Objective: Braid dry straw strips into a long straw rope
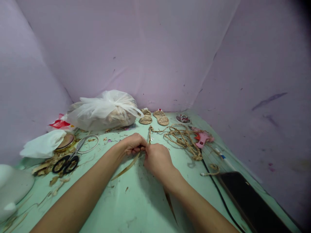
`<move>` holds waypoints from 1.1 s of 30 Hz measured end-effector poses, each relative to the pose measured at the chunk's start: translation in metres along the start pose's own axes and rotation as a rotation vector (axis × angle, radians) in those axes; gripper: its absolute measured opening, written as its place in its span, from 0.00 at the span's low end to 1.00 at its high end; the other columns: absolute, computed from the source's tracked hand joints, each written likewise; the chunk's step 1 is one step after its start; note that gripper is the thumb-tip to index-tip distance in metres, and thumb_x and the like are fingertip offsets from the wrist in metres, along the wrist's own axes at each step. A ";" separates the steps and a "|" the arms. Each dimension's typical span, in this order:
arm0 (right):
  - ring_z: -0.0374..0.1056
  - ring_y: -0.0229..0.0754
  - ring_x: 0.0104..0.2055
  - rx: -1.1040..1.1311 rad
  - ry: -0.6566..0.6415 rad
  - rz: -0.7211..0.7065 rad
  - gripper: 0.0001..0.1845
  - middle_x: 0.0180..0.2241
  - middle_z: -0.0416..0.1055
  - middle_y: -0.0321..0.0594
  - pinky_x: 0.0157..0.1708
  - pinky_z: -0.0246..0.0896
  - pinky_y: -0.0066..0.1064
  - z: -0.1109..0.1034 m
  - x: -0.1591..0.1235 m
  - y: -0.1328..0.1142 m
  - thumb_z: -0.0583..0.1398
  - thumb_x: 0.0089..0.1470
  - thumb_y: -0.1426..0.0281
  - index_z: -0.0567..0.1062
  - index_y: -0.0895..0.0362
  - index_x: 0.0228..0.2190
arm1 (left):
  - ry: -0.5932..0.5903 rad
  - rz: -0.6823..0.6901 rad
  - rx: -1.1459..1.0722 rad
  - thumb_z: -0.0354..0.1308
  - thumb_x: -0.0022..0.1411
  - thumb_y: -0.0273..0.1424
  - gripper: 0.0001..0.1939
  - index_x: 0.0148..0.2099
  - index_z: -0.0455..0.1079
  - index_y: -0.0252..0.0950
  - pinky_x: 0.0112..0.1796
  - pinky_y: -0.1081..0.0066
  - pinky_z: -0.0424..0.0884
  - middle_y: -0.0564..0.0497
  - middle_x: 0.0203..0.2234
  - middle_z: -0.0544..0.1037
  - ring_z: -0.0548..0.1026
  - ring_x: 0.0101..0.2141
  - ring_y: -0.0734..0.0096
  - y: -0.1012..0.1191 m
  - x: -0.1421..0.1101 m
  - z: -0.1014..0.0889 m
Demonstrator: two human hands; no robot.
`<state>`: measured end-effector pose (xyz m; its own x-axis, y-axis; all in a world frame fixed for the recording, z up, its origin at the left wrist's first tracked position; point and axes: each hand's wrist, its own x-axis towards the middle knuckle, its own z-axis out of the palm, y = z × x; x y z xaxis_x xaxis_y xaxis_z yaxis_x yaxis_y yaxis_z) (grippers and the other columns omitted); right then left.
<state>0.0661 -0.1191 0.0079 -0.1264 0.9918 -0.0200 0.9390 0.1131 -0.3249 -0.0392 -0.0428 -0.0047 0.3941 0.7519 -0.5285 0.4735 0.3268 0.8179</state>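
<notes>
I pinched the thin braided straw cord [149,134] at mid-table between my left hand [133,144] and right hand [156,158], both closed on it, keeping the loose tan strips [126,168] taut for even plaiting.

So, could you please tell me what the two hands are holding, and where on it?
Both the left hand and right hand pinch a braided straw cord at its near end, where loose straw strips trail off.
</notes>
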 end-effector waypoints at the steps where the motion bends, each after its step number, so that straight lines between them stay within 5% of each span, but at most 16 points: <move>1: 0.66 0.45 0.30 0.002 -0.001 -0.005 0.08 0.26 0.71 0.50 0.29 0.52 0.30 0.000 0.001 0.001 0.56 0.42 0.75 0.75 0.60 0.27 | -0.028 0.014 0.013 0.53 0.34 0.28 0.06 0.17 0.58 0.33 0.12 0.79 0.38 0.58 0.09 0.56 0.49 0.10 0.85 -0.001 0.000 -0.002; 6: 0.64 0.40 0.25 0.231 -0.041 -0.008 0.06 0.19 0.69 0.42 0.23 0.51 0.27 -0.012 0.012 0.022 0.59 0.40 0.68 0.74 0.59 0.19 | -0.052 0.027 0.056 0.54 0.34 0.29 0.06 0.20 0.62 0.33 0.11 0.78 0.40 0.59 0.08 0.57 0.48 0.09 0.85 -0.004 0.004 -0.006; 10: 0.62 0.36 0.20 0.706 -0.029 0.264 0.09 0.17 0.67 0.40 0.21 0.54 0.26 -0.019 0.026 0.044 0.57 0.44 0.70 0.71 0.60 0.18 | -0.069 0.040 0.029 0.55 0.35 0.30 0.07 0.20 0.61 0.33 0.12 0.78 0.40 0.59 0.09 0.58 0.48 0.09 0.85 -0.004 0.005 -0.006; 15: 0.61 0.33 0.18 1.244 -0.324 0.412 0.06 0.16 0.65 0.38 0.21 0.59 0.26 -0.005 0.030 0.035 0.55 0.44 0.77 0.68 0.62 0.19 | -0.098 0.078 0.010 0.54 0.36 0.29 0.05 0.19 0.61 0.34 0.12 0.78 0.40 0.59 0.09 0.57 0.48 0.10 0.84 -0.005 0.005 -0.005; 21: 0.44 0.26 0.10 1.063 -0.227 0.404 0.11 0.08 0.54 0.29 0.11 0.36 0.21 0.014 0.036 0.033 0.57 0.42 0.75 0.64 0.61 0.13 | -0.031 0.074 0.208 0.52 0.37 0.28 0.04 0.19 0.63 0.32 0.13 0.77 0.44 0.58 0.09 0.58 0.49 0.10 0.83 -0.004 0.004 -0.004; 27: 0.45 0.27 0.11 0.914 -0.135 0.380 0.06 0.08 0.55 0.29 0.12 0.36 0.22 0.026 0.039 0.043 0.58 0.37 0.72 0.68 0.61 0.14 | 0.229 0.068 0.639 0.52 0.36 0.25 0.04 0.19 0.68 0.32 0.19 0.75 0.57 0.52 0.13 0.66 0.63 0.17 0.75 0.012 -0.012 0.008; 30: 0.42 0.27 0.10 0.978 -0.124 0.375 0.06 0.07 0.53 0.29 0.12 0.34 0.23 0.030 0.039 0.044 0.57 0.35 0.73 0.66 0.60 0.13 | 0.390 0.034 0.890 0.54 0.38 0.28 0.09 0.26 0.71 0.34 0.25 0.73 0.62 0.47 0.20 0.72 0.70 0.25 0.65 0.024 -0.028 0.021; 33: 0.41 0.27 0.10 1.113 -0.097 0.432 0.05 0.07 0.50 0.27 0.12 0.33 0.23 0.030 0.036 0.043 0.55 0.33 0.76 0.62 0.59 0.12 | 0.408 0.081 1.006 0.55 0.41 0.30 0.11 0.31 0.72 0.35 0.30 0.72 0.64 0.43 0.27 0.74 0.72 0.32 0.62 0.030 -0.043 0.039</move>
<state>0.0923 -0.0800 -0.0355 0.0629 0.9211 -0.3843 0.1235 -0.3893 -0.9128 -0.0109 -0.0881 0.0337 0.2501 0.9442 -0.2145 0.9591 -0.2112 0.1883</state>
